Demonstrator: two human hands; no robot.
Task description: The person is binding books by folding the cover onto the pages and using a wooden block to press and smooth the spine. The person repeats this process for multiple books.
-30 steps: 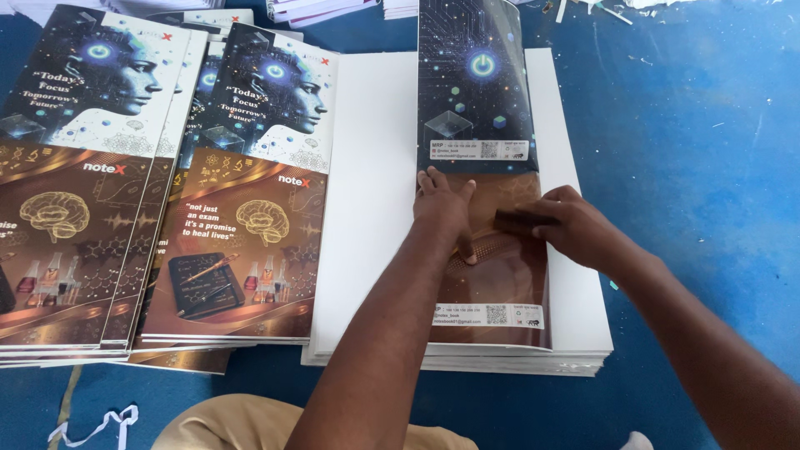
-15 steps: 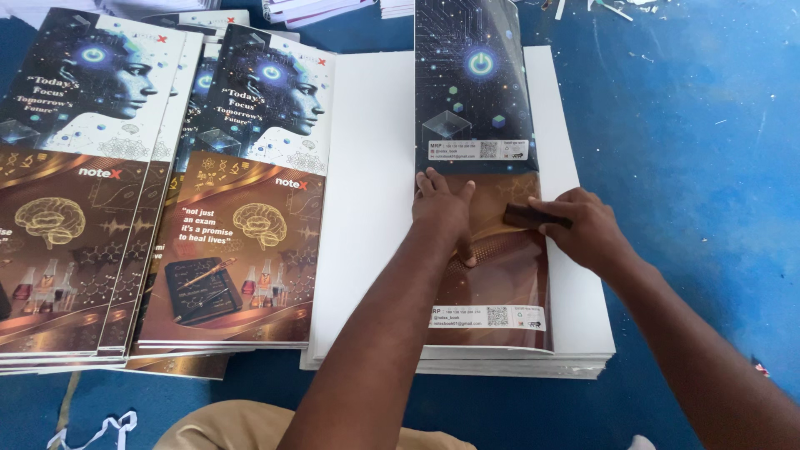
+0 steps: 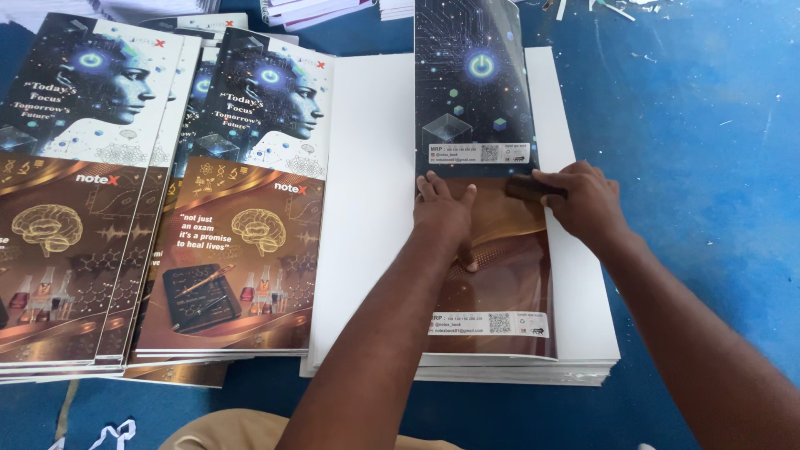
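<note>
Since the earlier pictures: right hand (image 3: 583, 204) has travelled from the middle of the folded cover sheet (image 3: 483, 183) out to its right edge, taking the small dark block (image 3: 527, 187) with it; left hand (image 3: 446, 218) is unchanged in place. Left hand: open, flat, palm down, fingers spread, pressing on the cover sheet about midway along its length, thumb pointing toward the sheet's near end. Right hand: closed around the dark block, knuckles up, block held flat against the sheet at its right edge, level with the left hand and just beside it. Cover sheet: long, glossy, narrow strip, dark blue with a glowing circle on its far half, brown and gold on its near half, a white label band across the middle and another at the near end; lying lengthwise on the right half of a white stack (image 3: 371, 192). White stack: thick pile of blank sheets, its bare white surface showing to the left of the cover sheet and as a thin margin to the right of it. Printed covers (image 3: 246, 208): overlapping piles to the left of the white stack, touching its left edge, each with a pale profile head design above and a brown brain design below. Blue floor covering (image 3: 708, 150): beneath everything, widest to the right of the white stack, with small white scraps far off.
</note>
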